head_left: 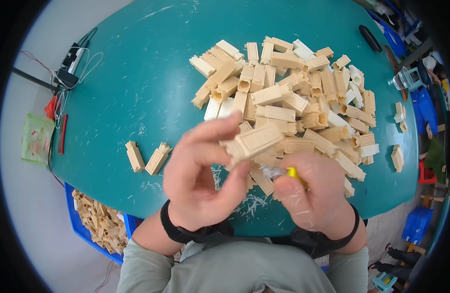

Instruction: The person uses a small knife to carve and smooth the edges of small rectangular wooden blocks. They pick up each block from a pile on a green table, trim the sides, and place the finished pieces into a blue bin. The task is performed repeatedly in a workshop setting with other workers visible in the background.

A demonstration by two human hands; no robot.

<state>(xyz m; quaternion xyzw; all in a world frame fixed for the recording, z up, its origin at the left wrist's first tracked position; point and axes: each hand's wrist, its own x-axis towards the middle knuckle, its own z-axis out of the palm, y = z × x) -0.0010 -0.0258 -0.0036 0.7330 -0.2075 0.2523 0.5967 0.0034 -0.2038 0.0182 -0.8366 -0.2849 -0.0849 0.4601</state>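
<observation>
My left hand (198,178) pinches a beige rectangular plastic piece (255,143) between thumb and fingers, tilted above the table. It has a recessed panel on its side and notched ends. In my right hand (315,193), closed fingers grip a small yellow-and-grey hand tool (294,174); its working end is blurred beside the piece, and I cannot tell if they touch. Just beyond both hands spreads a heap of similar beige and cream pieces (274,113). Two more pieces, one of them a beige block (158,158), lie apart on the left.
White shavings (256,204) litter the green table (152,63). At lower left, a blue crate (77,222) holds many beige pieces. A power strip (74,61) with cables lies at the left edge. A black object (370,38) and a few loose pieces (397,157) sit along the right.
</observation>
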